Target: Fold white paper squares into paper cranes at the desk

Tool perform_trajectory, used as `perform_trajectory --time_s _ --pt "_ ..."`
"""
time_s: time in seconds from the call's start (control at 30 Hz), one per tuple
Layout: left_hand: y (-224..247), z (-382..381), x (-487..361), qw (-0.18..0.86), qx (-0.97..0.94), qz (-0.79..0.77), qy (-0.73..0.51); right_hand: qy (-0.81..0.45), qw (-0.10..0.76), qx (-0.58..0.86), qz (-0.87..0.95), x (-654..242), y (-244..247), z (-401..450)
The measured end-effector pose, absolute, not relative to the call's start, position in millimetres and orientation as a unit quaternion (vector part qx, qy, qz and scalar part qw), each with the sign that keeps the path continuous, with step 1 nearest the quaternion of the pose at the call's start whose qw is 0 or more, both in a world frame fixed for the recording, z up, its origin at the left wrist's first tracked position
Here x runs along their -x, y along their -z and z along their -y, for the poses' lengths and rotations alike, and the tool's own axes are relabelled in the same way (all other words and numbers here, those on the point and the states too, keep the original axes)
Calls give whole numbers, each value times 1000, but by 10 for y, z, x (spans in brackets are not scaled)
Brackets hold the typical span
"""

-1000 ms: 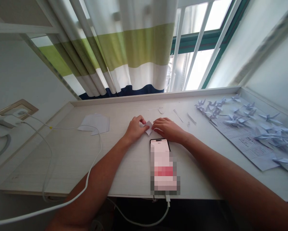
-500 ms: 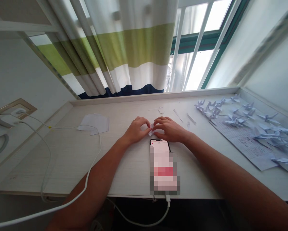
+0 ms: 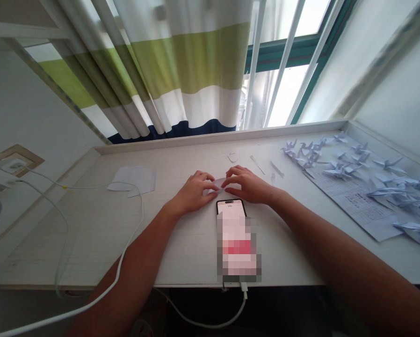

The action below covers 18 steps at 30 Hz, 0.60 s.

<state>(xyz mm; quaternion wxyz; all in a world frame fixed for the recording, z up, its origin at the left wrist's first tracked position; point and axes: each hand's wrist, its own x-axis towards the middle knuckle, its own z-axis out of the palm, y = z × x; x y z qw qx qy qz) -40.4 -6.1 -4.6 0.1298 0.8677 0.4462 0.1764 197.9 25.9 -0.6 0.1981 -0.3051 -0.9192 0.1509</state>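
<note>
small folded sheet of white paper (image 3: 215, 186) (mostly hidden from view)

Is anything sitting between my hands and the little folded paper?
No, nothing visible: your left hand and right hand both reach the folded paper directly. The phone lies below it, not between.

Our left hand (image 3: 194, 192) and right hand (image 3: 248, 185) curve inward, palms down, fingertips nearly meeting, while our bare left forearm (image 3: 136, 267) and right forearm (image 3: 336, 255) angle in from below.
</note>
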Motion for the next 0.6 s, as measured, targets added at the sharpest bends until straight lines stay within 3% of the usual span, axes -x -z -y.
perform_trajectory --time_s 0.23,0.6 --pt "167 -51 518 211 -867 -410 -192 -117 195 296 928 -1988 29 -261" --pt "183 -102 622 298 -810 -450 -231 -232 234 311 892 -1995 142 -327"
